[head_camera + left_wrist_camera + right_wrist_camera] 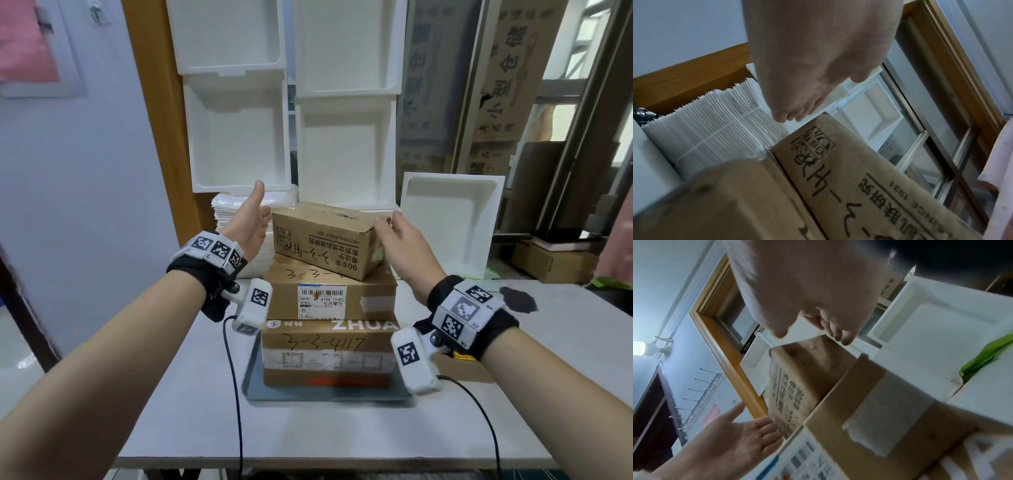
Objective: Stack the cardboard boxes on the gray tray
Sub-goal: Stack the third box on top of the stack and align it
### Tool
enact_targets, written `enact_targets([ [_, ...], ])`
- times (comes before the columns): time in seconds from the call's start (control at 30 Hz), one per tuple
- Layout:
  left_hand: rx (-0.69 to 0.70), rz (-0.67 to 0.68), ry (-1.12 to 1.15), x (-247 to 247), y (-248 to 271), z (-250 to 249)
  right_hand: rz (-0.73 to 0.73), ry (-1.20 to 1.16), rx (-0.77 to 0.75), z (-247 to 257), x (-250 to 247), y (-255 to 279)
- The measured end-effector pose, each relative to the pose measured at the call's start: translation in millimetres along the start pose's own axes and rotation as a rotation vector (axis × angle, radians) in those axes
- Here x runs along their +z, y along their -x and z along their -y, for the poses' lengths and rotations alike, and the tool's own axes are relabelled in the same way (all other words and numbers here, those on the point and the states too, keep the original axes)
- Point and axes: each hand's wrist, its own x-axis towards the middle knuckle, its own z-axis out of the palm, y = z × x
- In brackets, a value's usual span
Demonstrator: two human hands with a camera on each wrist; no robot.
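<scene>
Three cardboard boxes stand stacked on the gray tray (pixel 252 389): a bottom box (pixel 329 359), a middle box (pixel 318 298) with a barcode label, and a smaller top box (pixel 325 240) that lies skewed on the stack. My left hand (pixel 248 219) is at the top box's left end, palm toward it, fingers straight and thumb up. My right hand (pixel 400 240) is at the right end with relaxed fingers by the upper corner. In the left wrist view the left hand's fingertips (pixel 787 117) hover just off the top box (pixel 859 178). Seen from the right wrist, the right hand (pixel 838 332) stays slightly clear of the top box (pixel 797 378).
White foam trays (pixel 342 150) lean against the back wall, and another (pixel 452 219) stands at the right. A pile of white mailers (pixel 233 212) sits behind my left hand. A flat cardboard piece (pixel 466 371) lies right of the tray on the white table (pixel 171 411).
</scene>
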Motion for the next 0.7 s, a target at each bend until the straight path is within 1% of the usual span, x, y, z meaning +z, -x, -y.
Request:
enact_targets([
  [0.1, -0.006, 0.015, -0.006, 7, -3, 6, 0.039, 0.013, 0.037, -4, 10, 3],
  [0.23, -0.017, 0.025, 0.040, 8, -1, 9, 0.052, -0.055, 0.072, -3, 19, 2],
  [0.37, -0.050, 0.112, 0.079, 0, 9, 9, 0.050, -0.260, 0.112, -1, 17, -8],
  [0.43, -0.056, 0.146, 0.101, -1, 15, 9, 0.045, -0.327, 0.133, 2, 17, -13],
  [0.7, -0.057, 0.238, 0.135, -3, 35, 14, 0.033, -0.390, 0.198, 0, 16, -25],
])
